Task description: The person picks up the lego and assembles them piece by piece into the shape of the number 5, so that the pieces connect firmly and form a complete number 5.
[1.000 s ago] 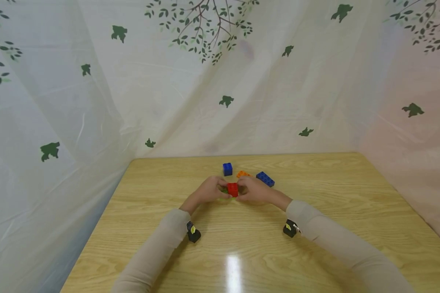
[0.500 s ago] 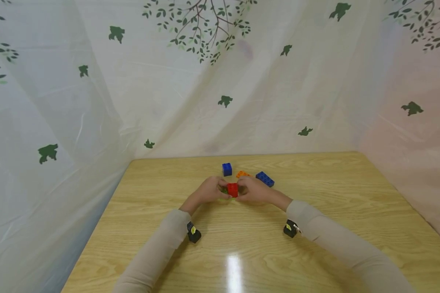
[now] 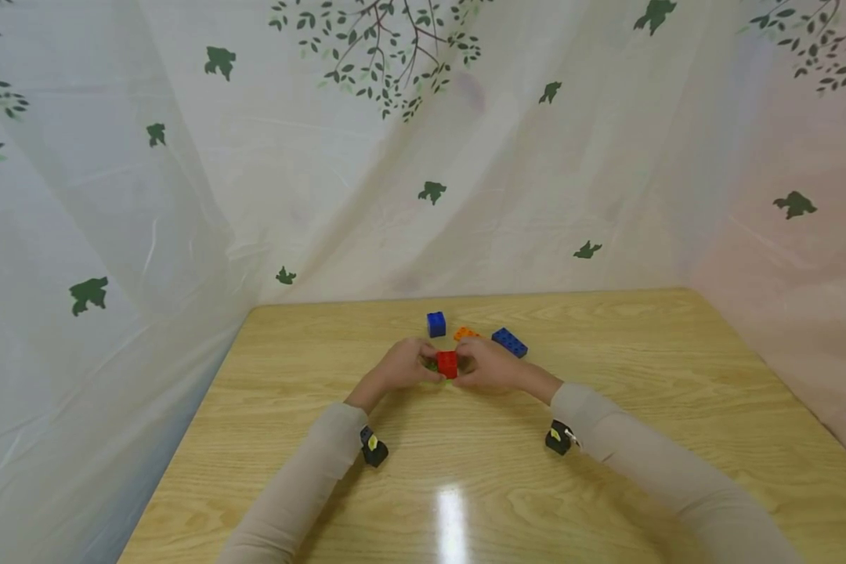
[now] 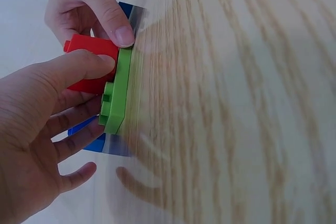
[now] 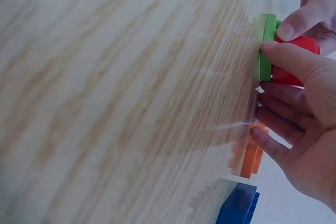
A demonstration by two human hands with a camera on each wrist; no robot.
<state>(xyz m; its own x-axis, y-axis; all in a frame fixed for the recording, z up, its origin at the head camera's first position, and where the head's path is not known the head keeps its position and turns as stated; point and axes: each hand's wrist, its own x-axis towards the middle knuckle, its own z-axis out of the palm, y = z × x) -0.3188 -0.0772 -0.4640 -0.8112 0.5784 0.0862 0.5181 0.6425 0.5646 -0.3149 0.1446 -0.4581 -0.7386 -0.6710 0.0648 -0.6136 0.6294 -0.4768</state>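
Observation:
A red brick (image 3: pixel 447 364) sits pressed onto a flat green brick (image 4: pixel 118 90), which rests on the wooden table (image 3: pixel 465 470). My left hand (image 3: pixel 425 368) grips the pair from the left, its thumb (image 4: pixel 79 66) lying on the red brick (image 4: pixel 89 51) and its fingers curled behind. My right hand (image 3: pixel 468 366) grips the same pair from the right. In the right wrist view its thumb lies along the green brick (image 5: pixel 266 45) and the red brick (image 5: pixel 296 43). Much of both bricks is hidden by fingers in the head view.
Just beyond the hands lie a small blue cube brick (image 3: pixel 436 323), an orange brick (image 3: pixel 466 334) and a long blue brick (image 3: pixel 510 342). A leaf-printed curtain (image 3: pixel 423 157) hangs close around the table's back and sides. The table's near half shows bare wood.

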